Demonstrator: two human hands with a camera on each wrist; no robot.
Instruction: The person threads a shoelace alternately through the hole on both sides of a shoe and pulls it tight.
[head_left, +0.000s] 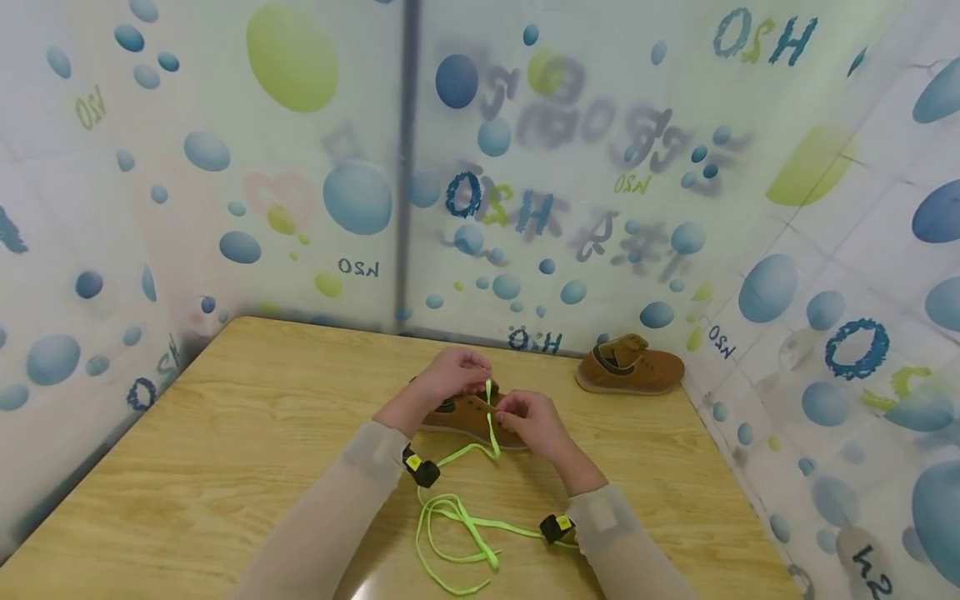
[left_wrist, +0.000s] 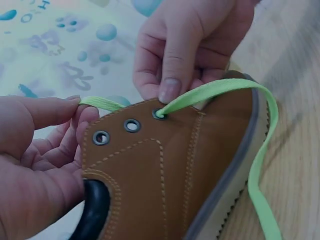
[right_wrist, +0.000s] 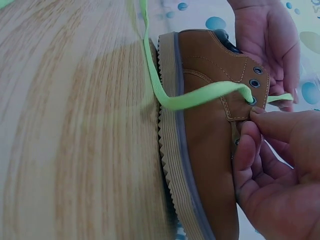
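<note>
Head view puts a low brown leather shoe (head_left: pixel 468 419), stitched and pale-soled, right of the middle of the pale wooden bench (head_left: pixel 300 392), towards its back edge, toe to the right edge. A flat neon-green fabric lace (left_wrist: pixel 215 89) passes through a round metal eyelet (left_wrist: pixel 159 114), the farthest from the ankle in a visible row of three. The left hand (head_left: pixel 453 375) pinches the short length beyond that hole; the right hand (head_left: pixel 534 421) grips the shoe's leather rim beside it, thumb close to the eyelet.

The likeliest trouble, I judge, is that short length slipping back out if the left pinch loosens. A hard pull could twist the lace, or drag the shoe should the right grip give. Loose loops lie between the forearms (head_left: pixel 315 517) and pass close by both black wrist cameras (head_left: pixel 422 472), so a sideways swing may snag or knot them.

Towards the left edge the wood runs wide, giving the left arm room to draw outward. The right is tighter: a second brown leather shoe (head_left: pixel 645 371) sits at the back right corner, near the printed wall sheet (head_left: pixel 495 275). The front edge is out of view.
</note>
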